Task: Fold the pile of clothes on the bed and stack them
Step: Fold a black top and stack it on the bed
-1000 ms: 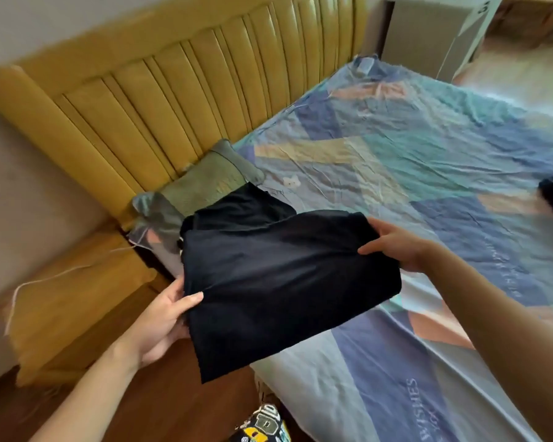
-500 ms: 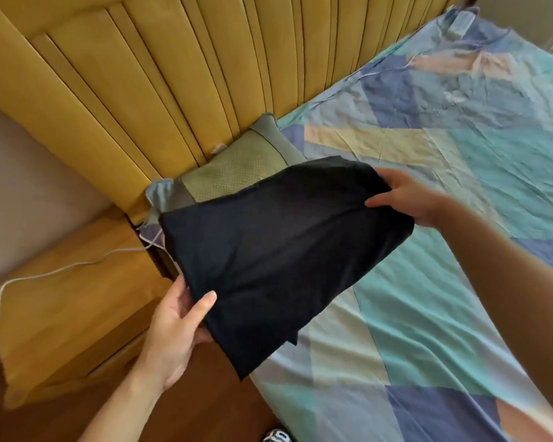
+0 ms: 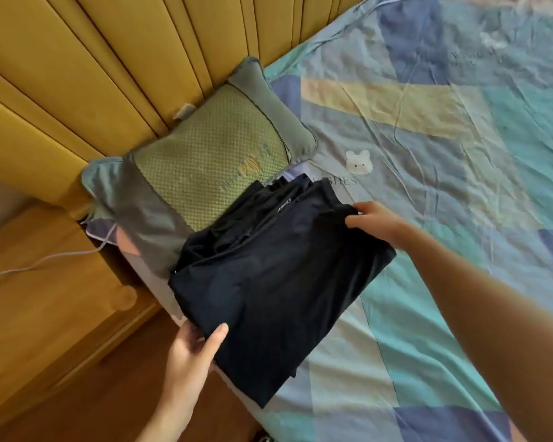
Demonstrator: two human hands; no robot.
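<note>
A folded dark garment (image 3: 278, 282) is held at the corner of the bed (image 3: 460, 218), laid over another dark garment (image 3: 253, 205) beside a green pillow (image 3: 205, 161). Its near edge is gripped by the left hand (image 3: 195, 349), thumb on top; its far corner is pinched by the right hand (image 3: 374, 221). A yellow padded headboard (image 3: 109, 74) is seen behind.

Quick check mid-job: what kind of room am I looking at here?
Most likely a home bedroom. A bed with a patchwork sheet runs up against a padded yellow headboard, a green pillow lies at its head, and a wooden nightstand stands beside it.
</note>
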